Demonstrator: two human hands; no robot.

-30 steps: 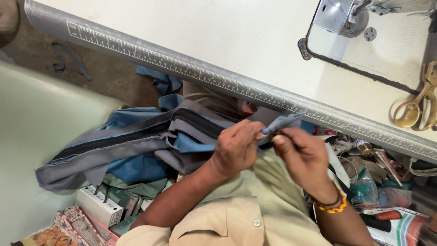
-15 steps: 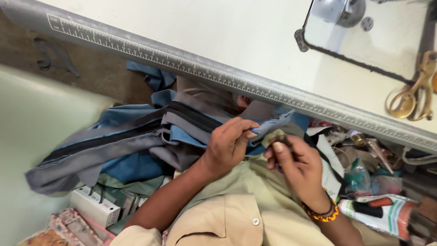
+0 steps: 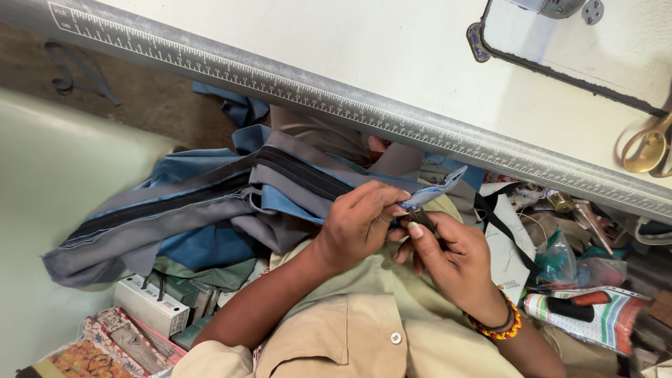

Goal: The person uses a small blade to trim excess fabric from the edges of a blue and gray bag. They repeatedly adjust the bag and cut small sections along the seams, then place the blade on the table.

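head view: the left hand (image 3: 358, 225) pinches the end of a grey-and-blue fabric piece (image 3: 210, 210), its fingers closed narrow on the cloth just where a light blue tip (image 3: 437, 191) pokes out beyond the fingertips. the right hand (image 3: 455, 262) sits just beside it, touching, with thumb and forefinger pressed together on a small dark part at the end of the black zipper (image 3: 301, 175); it looks like a zipper slider, though it is too small to tell for sure. the rest of the fabric trails away from the left fingers, across the lap and down toward the floor, zipper running along its middle.

the cloth looks soft, light and limp, so it will sag and fold wherever it is not held; the zipper tape gives a slightly stiffer line through it. the best hold, i judge, is right at the zipper end, pinched close to the teeth, since loose cloth further off would slip and bunch.

beyond the fingers, above them, runs the table edge with a printed ruler (image 3: 364, 115). gold-handled scissors (image 3: 647, 150) lie well apart to the right, and a small white box (image 3: 150, 308) sits below the left forearm.
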